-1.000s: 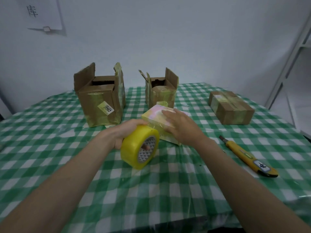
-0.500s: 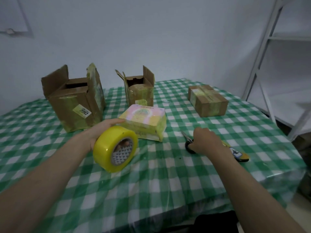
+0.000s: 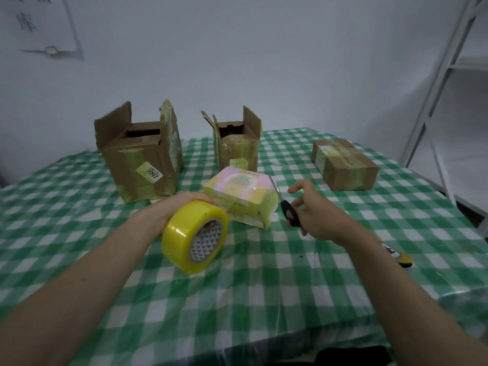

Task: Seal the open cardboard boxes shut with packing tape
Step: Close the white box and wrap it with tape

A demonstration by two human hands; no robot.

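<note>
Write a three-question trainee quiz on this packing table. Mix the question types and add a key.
1. True or false: the left hand holds the yellow tape roll.
2. How many cardboard boxes stand with flaps up? A) one B) two C) three
3. Which tool is in the right hand?

Key: 1 true. 2 B: the large box and small box; the brown box is taped shut. 3 scissors.

A green-and-white checked tablecloth (image 3: 264, 286) is covering the table under a glossy clear sheet. Over on the right, a yellow utility knife (image 3: 396, 256) is lying near the edge. A white metal shelf frame (image 3: 438, 83) is standing far right, and a paper notice (image 3: 39, 22) is hanging far left on the wall.
</note>
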